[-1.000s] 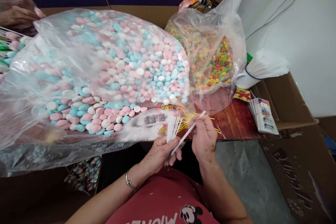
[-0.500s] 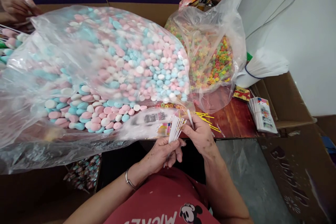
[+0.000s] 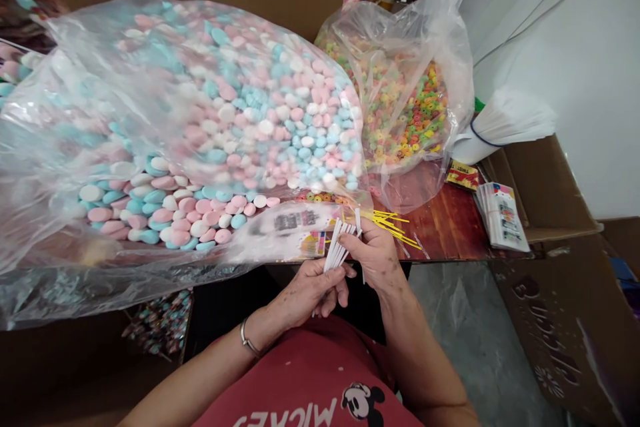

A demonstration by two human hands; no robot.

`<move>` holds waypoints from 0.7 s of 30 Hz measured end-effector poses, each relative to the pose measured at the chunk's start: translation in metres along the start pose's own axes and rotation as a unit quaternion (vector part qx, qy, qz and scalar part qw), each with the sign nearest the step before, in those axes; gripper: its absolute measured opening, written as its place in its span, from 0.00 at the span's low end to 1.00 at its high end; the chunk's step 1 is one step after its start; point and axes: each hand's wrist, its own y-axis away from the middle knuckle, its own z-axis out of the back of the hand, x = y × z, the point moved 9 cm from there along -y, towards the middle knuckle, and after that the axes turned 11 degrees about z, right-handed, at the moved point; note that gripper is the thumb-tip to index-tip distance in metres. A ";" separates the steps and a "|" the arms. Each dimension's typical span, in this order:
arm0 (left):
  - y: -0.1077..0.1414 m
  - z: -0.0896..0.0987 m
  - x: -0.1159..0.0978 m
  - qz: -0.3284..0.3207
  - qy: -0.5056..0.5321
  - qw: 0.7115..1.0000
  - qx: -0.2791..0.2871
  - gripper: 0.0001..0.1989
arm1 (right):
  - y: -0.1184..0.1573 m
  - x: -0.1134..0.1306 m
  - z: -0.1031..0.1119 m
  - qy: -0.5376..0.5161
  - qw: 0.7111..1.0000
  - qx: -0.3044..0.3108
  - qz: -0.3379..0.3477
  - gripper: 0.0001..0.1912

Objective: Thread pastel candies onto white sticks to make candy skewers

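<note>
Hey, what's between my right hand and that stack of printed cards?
In the head view, yellow twist ties lie beside your right hand, then reddish-brown tabletop extends to the stack of printed cards.

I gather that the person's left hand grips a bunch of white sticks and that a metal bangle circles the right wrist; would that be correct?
Not quite: the metal bangle circles the left wrist, as the head view shows. The left hand does grip a bunch of white sticks.

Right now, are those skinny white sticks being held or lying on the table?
Held: the left hand grips a bunch of sticks, and the right hand holds another stick.
</note>
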 end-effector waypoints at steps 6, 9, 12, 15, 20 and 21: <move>0.001 -0.001 -0.001 0.000 -0.003 1.000 -0.003 0.22 | 0.000 -0.001 0.002 0.007 1.000 -0.006 0.007 0.13; 0.001 -0.001 0.000 -0.001 -0.003 1.000 -0.006 0.22 | 0.000 -0.002 0.004 0.019 1.000 -0.007 0.011 0.12; 0.001 0.000 0.000 -0.002 -0.009 1.000 -0.009 0.22 | 0.000 -0.001 0.005 0.015 1.000 -0.012 0.017 0.12; 0.000 0.001 0.002 -0.001 -0.016 1.000 -0.007 0.23 | 0.000 0.002 0.008 0.026 0.999 -0.019 0.030 0.09; -0.001 0.003 0.002 -0.008 -0.031 0.999 -0.012 0.22 | -0.002 0.008 0.011 0.034 0.998 -0.018 0.044 0.07; -0.001 0.004 0.002 -0.008 -0.038 0.999 -0.015 0.22 | -0.002 0.008 0.012 0.032 0.998 -0.019 0.043 0.07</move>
